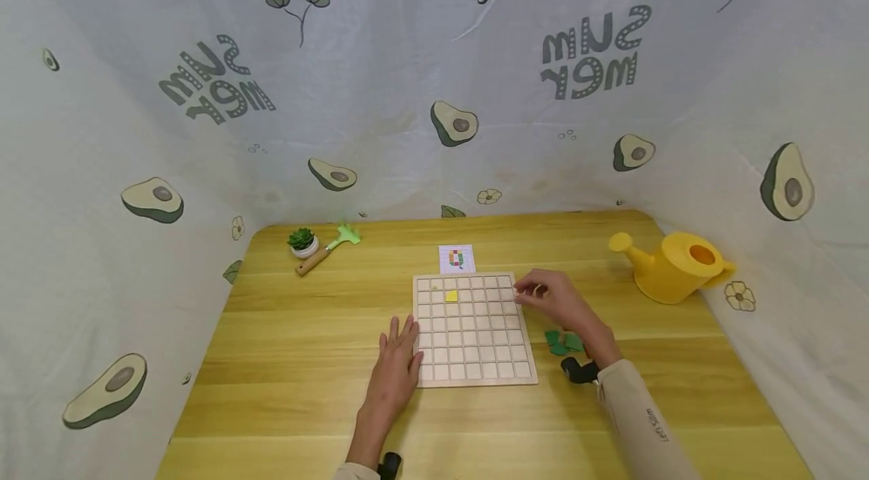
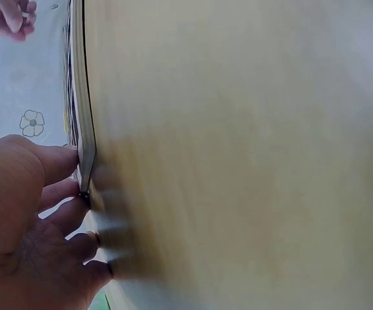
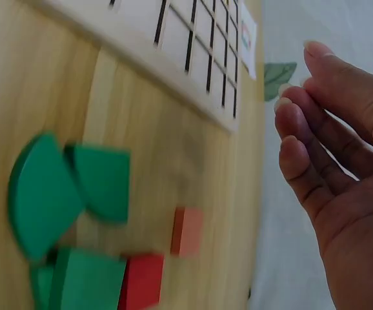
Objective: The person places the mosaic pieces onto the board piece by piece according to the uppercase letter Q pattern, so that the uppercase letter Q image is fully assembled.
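Observation:
A wooden grid board (image 1: 475,382) lies on the table with one yellow square piece (image 1: 451,296) in a cell near its upper left. Along the board's left edge rests my left hand (image 1: 395,367), fingers extended; the left wrist view shows its thumb (image 2: 60,161) at the rim. Just off the upper right edge, my right hand (image 1: 557,297) is raised with fingers loosely bent. Nothing shows between its thumb and fingers in the right wrist view. Below that hand lie green pieces (image 3: 44,194), a red block (image 3: 141,279) and an orange block (image 3: 186,231).
Behind the board lies a picture card (image 1: 444,260). A yellow watering can (image 1: 661,276) stands at the right. Back left are a potted succulent (image 1: 302,241) and a small green rake (image 1: 333,244) with a wooden handle. Printed cloth (image 1: 380,72) walls the table.

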### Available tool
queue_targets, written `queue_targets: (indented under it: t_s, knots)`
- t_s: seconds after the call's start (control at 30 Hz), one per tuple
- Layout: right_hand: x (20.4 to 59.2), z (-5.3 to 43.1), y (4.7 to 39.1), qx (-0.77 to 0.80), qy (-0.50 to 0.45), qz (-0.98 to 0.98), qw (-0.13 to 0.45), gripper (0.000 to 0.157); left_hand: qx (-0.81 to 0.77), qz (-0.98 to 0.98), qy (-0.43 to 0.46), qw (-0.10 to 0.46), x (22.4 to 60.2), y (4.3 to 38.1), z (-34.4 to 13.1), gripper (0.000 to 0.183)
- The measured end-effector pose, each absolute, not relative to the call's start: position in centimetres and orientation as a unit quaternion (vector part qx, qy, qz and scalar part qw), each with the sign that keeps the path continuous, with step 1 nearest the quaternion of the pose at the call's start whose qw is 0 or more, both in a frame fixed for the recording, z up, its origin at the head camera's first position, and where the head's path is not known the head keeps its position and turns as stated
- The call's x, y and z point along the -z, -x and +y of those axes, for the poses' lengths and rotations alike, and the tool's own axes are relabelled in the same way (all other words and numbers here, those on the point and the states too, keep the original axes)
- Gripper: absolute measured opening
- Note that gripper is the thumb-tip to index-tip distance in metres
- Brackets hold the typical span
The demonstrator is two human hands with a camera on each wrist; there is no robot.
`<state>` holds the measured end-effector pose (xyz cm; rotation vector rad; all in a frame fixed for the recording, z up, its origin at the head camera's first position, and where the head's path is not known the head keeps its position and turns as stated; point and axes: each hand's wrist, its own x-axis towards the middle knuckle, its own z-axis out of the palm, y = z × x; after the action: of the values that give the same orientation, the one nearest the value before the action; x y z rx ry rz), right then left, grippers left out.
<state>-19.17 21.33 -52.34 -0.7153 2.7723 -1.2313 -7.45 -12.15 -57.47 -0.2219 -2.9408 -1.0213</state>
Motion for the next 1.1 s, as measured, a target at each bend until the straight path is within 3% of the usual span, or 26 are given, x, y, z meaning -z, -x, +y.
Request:
queue_targets:
  t_s: [0.63,1.1]
  knots:
    - [53.4,28.1,16.7,0.387,0.139,0.911,0.038,0.021,0.327,-0.942,0.071,0.009,57.6,7.5,-12.2,0.056]
    - [53.9,31.1,15.6,0.372,0.140,0.916,0.055,0.025,0.325,-0.943,0.074,0.010,57.5,7.4,-12.1,0.055]
